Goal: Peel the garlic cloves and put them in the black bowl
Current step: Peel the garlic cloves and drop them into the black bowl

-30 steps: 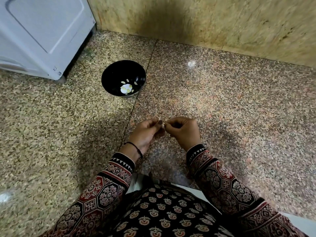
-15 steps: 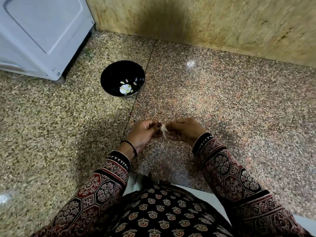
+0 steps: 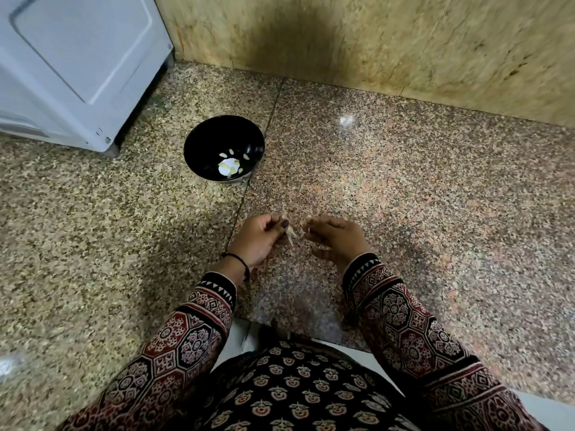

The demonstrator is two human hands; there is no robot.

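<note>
- Speckled granite worktop (image 3: 404, 181) against a mottled tan wall (image 3: 373, 42); a white appliance (image 3: 77, 57) stands at back left.
- The black bowl (image 3: 199, 135) sits near the appliance, well apart from the hands. A few peeled cloves (image 3: 222, 155) lie in its bottom beside a bright white patch that looks like glare.
- Change: a second ago both hands were together, fingertips meeting on one clove. Now they are apart with a clear gap between them.
- The left hand (image 3: 258, 241) pinches the garlic clove (image 3: 290, 234) between thumb and forefinger, and pale papery skin trails down from it.
- The right hand (image 3: 337, 237) has its fingers curled and seems to pinch a torn skin strip (image 3: 306, 228) at the fingertips. It is blurred, so confidence is low.
- Read: a pull stroke has just taken some skin off. The clove stays in the left hand, low over the worktop and in front of the body.
- Skin hangs from the clove, so I judge the peel unfinished.
- Likely next: drop the strip, regrip and strip the rest, then carry the clove forward-left to the bowl.
- Risk: loose skin could go into the bowl with the clove.
</note>
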